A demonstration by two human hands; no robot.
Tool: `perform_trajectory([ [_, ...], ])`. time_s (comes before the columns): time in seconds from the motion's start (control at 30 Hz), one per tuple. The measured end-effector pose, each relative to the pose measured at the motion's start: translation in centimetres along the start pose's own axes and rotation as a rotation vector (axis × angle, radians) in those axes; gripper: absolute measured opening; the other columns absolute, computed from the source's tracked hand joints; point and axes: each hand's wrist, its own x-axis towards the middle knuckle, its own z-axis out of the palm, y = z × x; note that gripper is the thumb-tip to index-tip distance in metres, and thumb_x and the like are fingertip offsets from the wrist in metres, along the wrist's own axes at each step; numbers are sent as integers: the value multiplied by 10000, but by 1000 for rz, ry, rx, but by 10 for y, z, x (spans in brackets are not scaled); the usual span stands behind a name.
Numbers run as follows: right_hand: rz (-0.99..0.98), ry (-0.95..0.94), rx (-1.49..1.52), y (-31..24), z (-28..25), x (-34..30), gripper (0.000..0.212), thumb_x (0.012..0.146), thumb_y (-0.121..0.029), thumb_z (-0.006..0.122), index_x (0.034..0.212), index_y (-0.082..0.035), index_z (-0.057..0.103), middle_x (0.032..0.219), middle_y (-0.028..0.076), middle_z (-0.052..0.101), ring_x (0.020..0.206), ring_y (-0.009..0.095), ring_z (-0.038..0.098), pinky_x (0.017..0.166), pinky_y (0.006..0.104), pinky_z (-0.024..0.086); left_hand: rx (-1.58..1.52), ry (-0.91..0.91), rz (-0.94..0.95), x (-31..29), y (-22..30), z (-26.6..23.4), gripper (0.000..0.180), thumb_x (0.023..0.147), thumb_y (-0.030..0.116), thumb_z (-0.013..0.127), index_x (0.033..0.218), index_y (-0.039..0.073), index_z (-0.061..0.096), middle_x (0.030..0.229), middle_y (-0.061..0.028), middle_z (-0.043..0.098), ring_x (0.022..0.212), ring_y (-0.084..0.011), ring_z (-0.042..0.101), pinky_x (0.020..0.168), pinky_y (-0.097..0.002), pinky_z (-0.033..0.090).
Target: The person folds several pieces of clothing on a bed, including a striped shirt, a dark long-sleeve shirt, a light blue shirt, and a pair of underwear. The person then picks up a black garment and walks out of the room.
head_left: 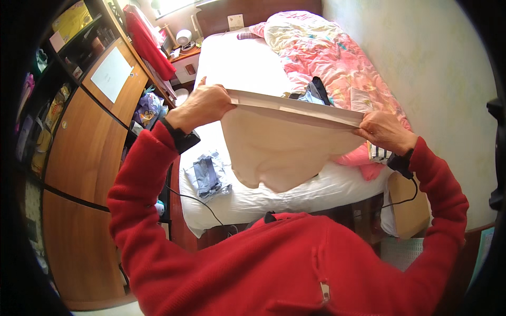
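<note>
A beige garment with a broad waistband (287,145) is stretched wide between my hands, above the foot of the bed. It looks like trousers, but foreshortening leaves the legs unclear. My left hand (206,104) pinches one end of the waistband. At the opposite end, my right hand (386,130) grips the same band. The cloth hangs down from the band, its lower edge uneven. Light blue folded clothing (208,176) lies on the white sheet (240,60) below my left hand. Beyond the band, blue and dark clothing (314,94) is partly hidden.
A pink patterned quilt (337,60) is heaped along the bed's right side by the wall (416,58). Wooden cabinets (87,142) stand at left. A bedside table (184,66) holds a small white fan (184,37). Cables run from black wrist devices (182,141). A cardboard piece (411,205) stands lower right.
</note>
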Motion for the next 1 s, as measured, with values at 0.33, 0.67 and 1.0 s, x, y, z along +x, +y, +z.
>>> perform_trajectory([
  [0.33, 74, 119, -124, 28, 15, -9, 333, 893, -281, 605, 663, -47, 666, 633, 159, 592, 621, 320, 607, 618, 442, 469, -393, 120, 227, 33, 4, -14, 172, 863, -92, 610, 938, 18, 720, 927, -123, 676, 912, -255, 638, 832, -316, 525],
  [0.67, 0, 448, 58, 43, 9, -18, 119, 792, -30, 730, 845, 25, 638, 981, 124, 600, 971, 282, 610, 802, 369, 511, -485, 318, 143, 37, -43, -21, 305, 742, -225, 499, 806, -17, 713, 1008, -94, 654, 906, -208, 634, 765, -285, 524],
  [1.0, 196, 383, 591, 42, -1, -11, 53, 834, 44, 649, 880, 68, 657, 772, 131, 634, 706, 174, 605, 647, 290, 480, -597, 103, -3, 35, -22, 0, 362, 889, 309, 704, 834, -46, 656, 719, -132, 610, 690, -150, 563, 674, -328, 490],
])
